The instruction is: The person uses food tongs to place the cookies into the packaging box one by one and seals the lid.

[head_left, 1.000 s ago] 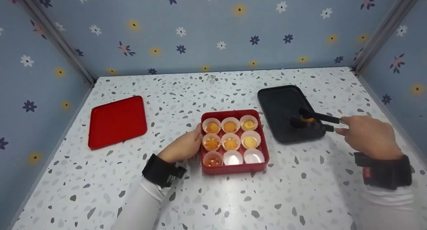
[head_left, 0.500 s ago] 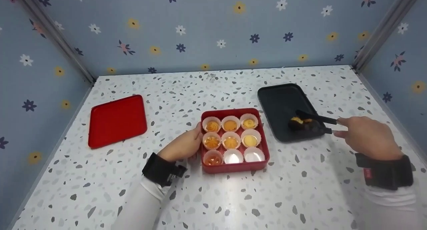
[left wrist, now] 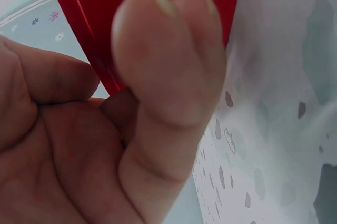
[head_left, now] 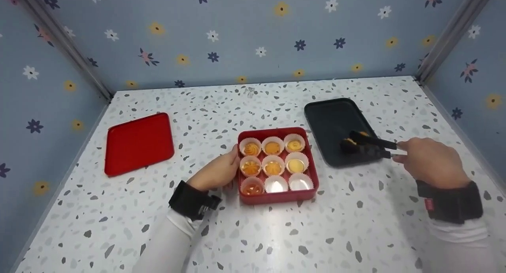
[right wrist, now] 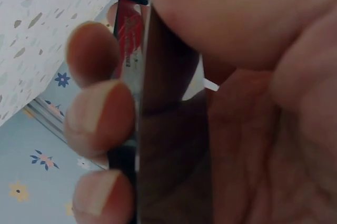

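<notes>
A red box [head_left: 276, 198] holds several white paper cups in rows, most with a small yellow or orange pastry inside; two front cups [head_left: 300, 182] hold none. My left hand [head_left: 216, 171] grips the box's left side, with bent fingers against the red wall [left wrist: 95, 18] in the left wrist view. My right hand [head_left: 435, 162] grips metal tongs [right wrist: 176, 129] with black ends. The black tips [head_left: 369, 140] are low over the dark tray [head_left: 330, 118], beside small orange-yellow pastries [head_left: 363, 134]. Whether the tips pinch one is too blurred to tell.
A flat red tray or lid [head_left: 138, 144] lies at the left of the speckled white table [head_left: 213, 110]. Flower-patterned panels [head_left: 237, 35] stand along the back and sides. The dark tray lies just right of the box.
The tong tips shift slightly about the pastries on the dark tray, and my right hand moves a little left. My left hand and the box stay in place.
</notes>
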A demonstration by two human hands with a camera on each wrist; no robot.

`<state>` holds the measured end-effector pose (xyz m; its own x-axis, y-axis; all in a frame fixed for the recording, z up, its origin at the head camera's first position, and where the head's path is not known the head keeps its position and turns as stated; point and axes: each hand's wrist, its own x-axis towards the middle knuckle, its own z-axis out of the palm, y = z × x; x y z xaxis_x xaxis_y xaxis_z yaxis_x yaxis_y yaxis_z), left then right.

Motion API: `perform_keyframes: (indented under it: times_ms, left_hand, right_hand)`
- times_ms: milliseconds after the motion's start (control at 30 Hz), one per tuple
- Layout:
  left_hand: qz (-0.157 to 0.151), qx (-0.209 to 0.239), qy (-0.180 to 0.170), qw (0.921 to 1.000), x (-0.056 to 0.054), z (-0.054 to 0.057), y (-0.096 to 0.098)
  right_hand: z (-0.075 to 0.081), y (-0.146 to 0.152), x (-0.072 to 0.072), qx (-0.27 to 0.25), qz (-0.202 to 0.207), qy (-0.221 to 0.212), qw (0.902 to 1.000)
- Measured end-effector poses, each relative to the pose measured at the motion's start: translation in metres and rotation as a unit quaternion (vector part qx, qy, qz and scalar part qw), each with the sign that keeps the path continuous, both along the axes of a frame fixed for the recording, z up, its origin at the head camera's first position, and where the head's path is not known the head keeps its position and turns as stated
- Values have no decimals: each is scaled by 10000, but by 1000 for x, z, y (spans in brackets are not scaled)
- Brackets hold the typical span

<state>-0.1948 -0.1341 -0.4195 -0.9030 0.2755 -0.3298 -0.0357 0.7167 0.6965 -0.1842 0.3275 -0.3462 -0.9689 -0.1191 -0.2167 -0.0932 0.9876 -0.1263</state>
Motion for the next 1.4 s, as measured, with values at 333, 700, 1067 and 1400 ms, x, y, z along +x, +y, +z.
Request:
perform_keyframes:
  times_ms: [333,700,1067,1400]
  left_hand:
    - [-54,-92,123,9999,-3,-3,0]
    - [44,-10,-46,10000,-2,-6,-2]
    - [0,19,-12,10000,-2,-3,-1]
    - [-144,-14,249,9996,-2,-2,-1]
  right_hand:
    - [18,-22,-18,499,223,136,9984]
    - [41,-55,-43,1439,1446,1596,9659]
    - [81,-64,-25,1290,1387,1492,9705]
    - [82,-118,20,829,2318,2082,9466]
